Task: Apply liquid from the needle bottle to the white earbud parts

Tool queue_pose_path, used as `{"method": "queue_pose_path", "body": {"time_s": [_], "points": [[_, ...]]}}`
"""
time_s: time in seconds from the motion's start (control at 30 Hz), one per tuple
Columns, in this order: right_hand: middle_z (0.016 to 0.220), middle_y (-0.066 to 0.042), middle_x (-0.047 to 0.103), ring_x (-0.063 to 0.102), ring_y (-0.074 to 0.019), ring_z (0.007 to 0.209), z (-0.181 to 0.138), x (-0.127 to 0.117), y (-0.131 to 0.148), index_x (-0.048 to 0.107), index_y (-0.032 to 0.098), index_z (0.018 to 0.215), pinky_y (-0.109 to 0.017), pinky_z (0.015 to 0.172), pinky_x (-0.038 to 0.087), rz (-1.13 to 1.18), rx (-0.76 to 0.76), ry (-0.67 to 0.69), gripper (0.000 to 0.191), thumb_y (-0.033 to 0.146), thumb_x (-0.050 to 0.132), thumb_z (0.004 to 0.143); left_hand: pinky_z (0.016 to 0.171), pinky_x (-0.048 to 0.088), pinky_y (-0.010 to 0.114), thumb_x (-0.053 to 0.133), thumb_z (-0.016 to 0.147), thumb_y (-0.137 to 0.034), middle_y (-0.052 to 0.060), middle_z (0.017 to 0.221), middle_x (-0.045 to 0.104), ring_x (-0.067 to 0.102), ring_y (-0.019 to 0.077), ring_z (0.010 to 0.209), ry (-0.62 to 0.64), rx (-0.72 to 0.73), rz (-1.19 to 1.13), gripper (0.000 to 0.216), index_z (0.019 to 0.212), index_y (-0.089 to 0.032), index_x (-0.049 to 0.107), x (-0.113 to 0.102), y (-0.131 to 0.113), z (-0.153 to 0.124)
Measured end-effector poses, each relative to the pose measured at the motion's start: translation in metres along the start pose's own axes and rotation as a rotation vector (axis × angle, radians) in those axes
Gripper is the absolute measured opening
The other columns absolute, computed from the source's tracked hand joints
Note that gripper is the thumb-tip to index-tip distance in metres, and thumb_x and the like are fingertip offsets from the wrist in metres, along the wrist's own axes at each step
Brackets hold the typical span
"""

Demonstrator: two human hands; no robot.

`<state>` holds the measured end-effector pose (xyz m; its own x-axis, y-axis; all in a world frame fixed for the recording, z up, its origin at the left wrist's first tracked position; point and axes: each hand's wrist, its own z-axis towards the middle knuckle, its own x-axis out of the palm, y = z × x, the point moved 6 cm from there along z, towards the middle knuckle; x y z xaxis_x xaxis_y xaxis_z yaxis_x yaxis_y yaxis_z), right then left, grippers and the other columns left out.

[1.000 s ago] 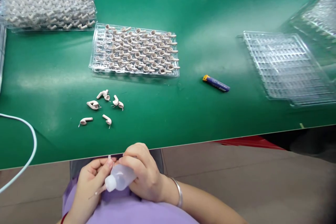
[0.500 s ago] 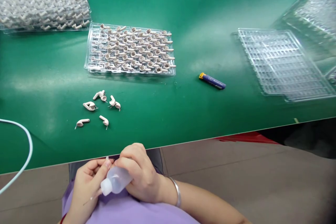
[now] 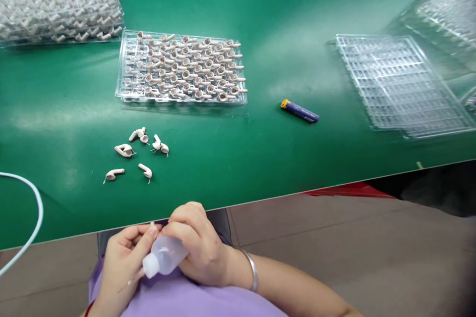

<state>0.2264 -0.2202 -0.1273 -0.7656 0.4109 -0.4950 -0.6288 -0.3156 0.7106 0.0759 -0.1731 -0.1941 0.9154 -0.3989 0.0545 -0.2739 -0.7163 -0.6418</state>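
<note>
Below the table's near edge, over my lap, my right hand (image 3: 201, 245) is wrapped round a small translucent squeeze bottle (image 3: 163, 256) that lies tilted, its base toward the lower left. My left hand (image 3: 124, 262) is pinched at the bottle's tip on a small pale piece with a thin wire; I cannot make the piece out. Several loose white earbud shells (image 3: 137, 151) lie on the green table (image 3: 230, 153) just ahead of my hands. Behind them stands a clear tray (image 3: 124, 93) partly filled with the same shells.
A blue lighter (image 3: 299, 111) lies right of the filled tray. Empty clear trays (image 3: 401, 84) sit at the right, stacked full trays (image 3: 55, 0) at the far left, more at the back. A white cable (image 3: 35, 208) loops at the left edge. Floor shows below the table.
The view has drifted slightly, so the table items sit a little left and higher. My hands stay together at the bottle with hardly any shift.
</note>
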Motion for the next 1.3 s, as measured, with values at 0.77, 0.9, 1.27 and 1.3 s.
{"method": "queue_pose_path", "body": {"time_s": [0.77,0.9,1.27,1.3], "points": [[0.086,0.001,0.052,0.054,-0.0123,0.067,0.0,-0.036,-0.038,0.05,0.024,0.097,-0.026,0.058,0.048,0.426,0.395,-0.122,0.032,0.021,0.075,0.079,0.062,0.052,0.017,0.075,0.077,-0.018,-0.001,0.076,0.071,0.066,0.011,0.065,-0.161,1.109,0.82,0.014,0.089,-0.024,0.074,0.009,-0.088,-0.06],[0.086,0.001,0.052,0.054,-0.0116,0.066,0.001,-0.037,-0.04,0.049,0.024,0.097,-0.025,0.057,0.048,0.434,0.417,-0.129,0.03,0.023,0.074,0.08,0.063,0.052,0.02,0.074,0.078,-0.017,0.0,0.078,0.07,0.065,0.0121,0.068,-0.16,1.185,0.87,0.017,0.094,-0.023,0.072,0.014,-0.091,-0.061],[0.084,0.001,0.055,0.056,-0.0132,0.069,0.021,-0.072,-0.063,0.052,0.023,0.095,-0.026,0.06,0.05,0.249,0.399,-0.301,0.028,0.024,0.075,0.078,0.061,0.049,0.022,0.073,0.081,-0.022,-0.001,0.078,0.069,0.063,0.0114,0.065,-0.144,1.334,0.848,0.01,0.09,-0.026,0.075,0.034,-0.162,-0.035],[0.084,0.001,0.056,0.056,-0.0132,0.069,0.023,-0.076,-0.068,0.052,0.023,0.094,-0.026,0.06,0.05,0.232,0.414,-0.333,0.029,0.025,0.076,0.078,0.063,0.05,0.023,0.073,0.081,-0.024,0.0,0.079,0.07,0.064,0.0122,0.067,-0.182,1.395,0.857,0.008,0.088,-0.026,0.076,0.037,-0.184,-0.027]]}}
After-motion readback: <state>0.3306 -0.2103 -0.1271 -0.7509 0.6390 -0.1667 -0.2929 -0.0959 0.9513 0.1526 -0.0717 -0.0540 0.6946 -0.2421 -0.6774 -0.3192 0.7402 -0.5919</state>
